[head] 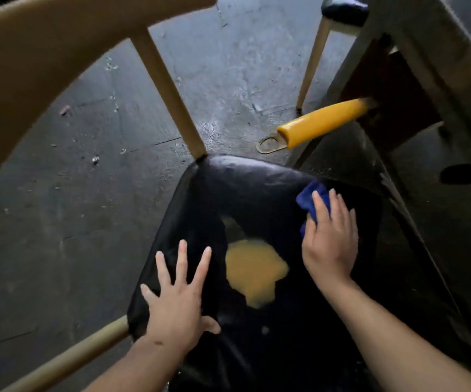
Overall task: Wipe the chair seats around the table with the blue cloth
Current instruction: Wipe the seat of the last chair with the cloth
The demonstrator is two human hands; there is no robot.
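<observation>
A black padded chair seat [257, 199] fills the lower middle of the view, with a torn patch of yellow foam [252, 268] showing at its centre. My right hand [330, 239] lies flat on the blue cloth [312, 198], pressing it onto the seat's far right part; the cloth sticks out past my fingertips. My left hand [177, 301] rests open with fingers spread on the seat's near left edge, holding nothing. The chair's tan curved backrest [30, 60] arcs across the upper left on tan posts.
A yellow handle [322, 123] with a metal ring juts out from under the dark table [455, 80] at the right. Another chair with a black seat [344, 9] and a tan leg stands at the top. The grey concrete floor [87, 179] is speckled with bits of debris.
</observation>
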